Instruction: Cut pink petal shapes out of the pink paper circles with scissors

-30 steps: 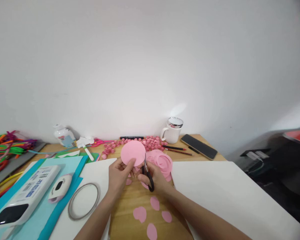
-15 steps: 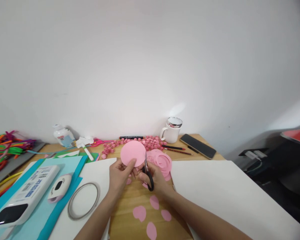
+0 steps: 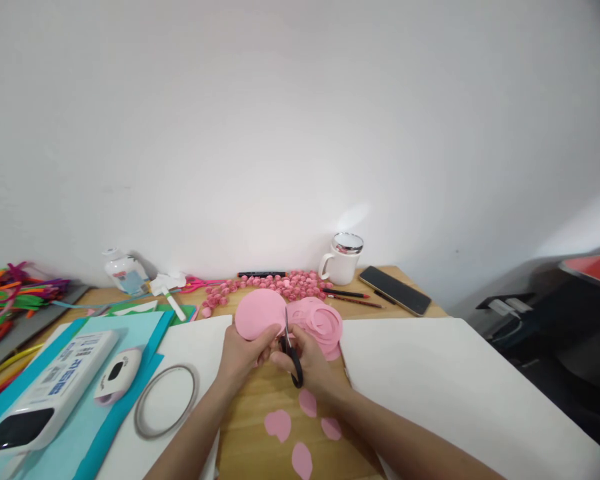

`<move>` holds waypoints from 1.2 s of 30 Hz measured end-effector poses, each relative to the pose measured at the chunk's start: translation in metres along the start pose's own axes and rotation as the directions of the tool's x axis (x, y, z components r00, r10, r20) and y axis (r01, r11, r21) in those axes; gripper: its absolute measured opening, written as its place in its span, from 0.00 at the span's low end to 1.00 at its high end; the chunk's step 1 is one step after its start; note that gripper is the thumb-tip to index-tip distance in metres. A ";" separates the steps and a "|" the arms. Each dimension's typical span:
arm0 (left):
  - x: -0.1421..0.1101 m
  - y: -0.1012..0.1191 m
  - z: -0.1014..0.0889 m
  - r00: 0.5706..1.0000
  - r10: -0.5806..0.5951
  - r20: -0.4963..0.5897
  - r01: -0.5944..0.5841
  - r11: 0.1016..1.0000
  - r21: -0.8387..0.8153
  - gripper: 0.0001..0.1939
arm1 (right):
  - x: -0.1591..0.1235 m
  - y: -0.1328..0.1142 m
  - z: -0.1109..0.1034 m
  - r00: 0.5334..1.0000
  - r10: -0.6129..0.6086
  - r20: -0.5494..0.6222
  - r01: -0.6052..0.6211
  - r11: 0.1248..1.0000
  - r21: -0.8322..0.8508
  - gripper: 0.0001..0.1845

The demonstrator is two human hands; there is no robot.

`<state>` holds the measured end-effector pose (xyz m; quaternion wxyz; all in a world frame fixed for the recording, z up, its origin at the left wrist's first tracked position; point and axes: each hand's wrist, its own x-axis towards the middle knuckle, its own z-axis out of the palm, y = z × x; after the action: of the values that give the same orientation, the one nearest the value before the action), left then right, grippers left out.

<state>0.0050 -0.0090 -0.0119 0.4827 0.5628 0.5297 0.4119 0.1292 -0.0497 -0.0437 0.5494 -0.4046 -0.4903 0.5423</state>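
Between thumb and fingers, my left hand (image 3: 244, 350) pinches a round pink paper disc (image 3: 260, 313) by its lower edge. My right hand (image 3: 307, 360) is closed around black-handled scissors (image 3: 295, 365), whose blades point up along the disc's right edge. Whether the blades are fully closed is hard to tell. Just behind my right hand lies a pile of pink paper rings and scraps (image 3: 323, 323). Several small pink paper pieces (image 3: 279, 425) rest on the wooden table below my hands.
Small pink rolled paper flowers (image 3: 300, 283) lie along the wall beside a white mug (image 3: 343, 260), pencils (image 3: 355, 300) and a phone (image 3: 395, 290). To the left are a tape roll (image 3: 165, 402), a white device (image 3: 55, 380), a correction tape (image 3: 119, 375) and pipe cleaners (image 3: 20, 287).
The disc and both hands have shifted slightly left and down. The scissors have tilted a little, still at the disc's right edge.
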 end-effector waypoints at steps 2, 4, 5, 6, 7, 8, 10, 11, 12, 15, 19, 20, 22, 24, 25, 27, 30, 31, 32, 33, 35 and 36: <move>-0.001 0.001 0.000 1.000 -0.001 0.011 0.001 1.000 0.003 0.19 | 0.001 0.000 -0.001 1.000 -0.019 -0.008 0.019 1.000 0.004 0.16; -0.001 0.001 0.000 1.000 0.003 0.010 -0.003 1.000 0.001 0.18 | 0.001 0.000 -0.001 0.999 -0.034 0.002 0.034 0.999 0.022 0.15; -0.002 0.001 0.001 1.000 0.006 0.009 -0.006 1.000 -0.002 0.18 | 0.000 0.000 -0.001 0.999 -0.038 0.007 0.038 0.999 0.027 0.15; -0.002 0.001 0.001 1.000 0.007 0.013 -0.007 1.000 -0.006 0.19 | 0.000 -0.001 0.000 0.999 -0.041 0.008 0.041 0.999 0.027 0.14; -0.001 0.001 0.001 1.000 0.005 0.017 -0.005 1.000 -0.013 0.19 | 0.000 -0.002 0.000 0.999 -0.043 0.006 0.042 0.999 0.024 0.14; -0.001 0.001 0.001 1.000 0.000 0.023 0.000 1.000 -0.023 0.19 | -0.001 -0.003 0.000 0.999 -0.043 0.002 0.043 0.999 0.017 0.14; -0.001 0.001 0.001 0.999 -0.015 0.032 0.016 0.999 -0.043 0.19 | -0.001 -0.004 0.001 0.999 -0.043 -0.006 0.043 0.999 0.005 0.14; -0.001 0.001 0.001 0.999 -0.021 0.036 0.023 0.998 -0.053 0.20 | -0.002 -0.004 0.001 0.999 -0.038 -0.007 0.038 0.999 0.006 0.14; 0.000 0.001 0.001 0.999 -0.025 0.038 0.027 0.998 -0.064 0.20 | -0.002 -0.003 0.001 1.000 -0.030 -0.004 0.030 0.999 0.011 0.14; 0.001 -0.002 0.001 0.998 -0.034 0.046 0.038 0.995 -0.097 0.20 | -0.001 0.001 0.001 1.000 -0.005 0.001 0.005 0.999 0.041 0.14; 0.004 -0.007 0.000 0.997 -0.035 0.071 0.045 0.990 -0.134 0.20 | -0.002 0.007 0.000 1.000 0.013 -0.007 -0.012 0.997 0.074 0.14; 0.005 -0.008 0.000 0.996 -0.032 0.079 0.043 0.990 -0.136 0.21 | -0.002 0.007 -0.001 1.000 0.016 -0.004 -0.015 0.997 0.072 0.14; 0.006 -0.009 -0.001 0.995 -0.023 0.098 0.037 0.990 -0.138 0.20 | -0.003 0.006 -0.001 1.000 0.021 0.003 -0.022 0.998 0.062 0.15; 0.006 -0.008 -0.002 0.994 -0.009 0.113 0.024 0.990 -0.135 0.21 | -0.004 0.003 0.000 0.999 0.035 0.007 -0.035 0.998 0.058 0.15; 0.005 -0.007 -0.001 0.993 -0.002 0.115 0.017 0.992 -0.128 0.21 | -0.005 0.001 0.001 0.999 0.042 0.007 -0.042 0.997 0.061 0.16; 0.003 -0.003 -0.001 0.995 0.004 0.104 0.006 0.995 -0.099 0.21 | -0.005 -0.003 0.003 0.998 0.056 0.012 -0.056 0.996 0.064 0.16; 0.000 0.001 0.000 0.998 -0.001 0.057 0.004 0.998 -0.064 0.19 | -0.004 -0.005 0.003 0.999 0.051 0.008 -0.052 0.997 0.060 0.16; 0.000 0.002 0.000 0.999 -0.008 0.042 0.011 0.998 -0.066 0.18 | -0.003 -0.005 0.003 0.999 0.045 0.000 -0.044 0.997 0.056 0.15; -0.001 0.003 0.001 0.999 -0.021 0.036 0.023 0.997 -0.072 0.16 | -0.003 -0.005 0.003 0.999 0.037 -0.012 -0.036 0.998 0.052 0.15; -0.002 0.004 0.001 0.999 -0.036 0.035 0.039 0.996 -0.081 0.15 | -0.002 -0.005 0.002 0.999 0.030 -0.024 -0.029 0.998 0.051 0.16; -0.003 0.005 0.001 0.997 -0.060 0.040 0.064 0.992 -0.107 0.14 | -0.001 -0.006 0.002 0.999 0.029 -0.039 -0.027 0.998 0.050 0.17; -0.003 0.005 0.001 0.997 -0.066 0.045 0.071 0.991 -0.116 0.14 | -0.001 -0.007 0.002 0.999 0.033 -0.043 -0.031 0.998 0.048 0.17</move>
<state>0.0066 -0.0120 -0.0066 0.5398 0.5230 0.5135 0.4140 0.1290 -0.0510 -0.0367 0.5607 -0.4110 -0.4585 0.5537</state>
